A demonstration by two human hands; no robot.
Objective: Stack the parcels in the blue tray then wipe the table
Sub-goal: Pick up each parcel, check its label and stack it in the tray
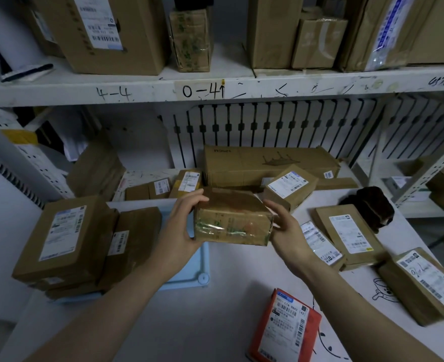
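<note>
Holding taped parcel (232, 218) between left hand (183, 220) and right hand (288, 231) above right edge of blue tray (189, 270); recommend lowering level.

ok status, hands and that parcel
Both holding: left hand, right hand on the taped parcel, at the blue tray's right edge. Stacked boxes on its left side. Nothing in the way.

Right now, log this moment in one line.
phase: stacking | held: taped parcel | left hand: gripping | right hand: gripping | blue tray: partly filled
</note>
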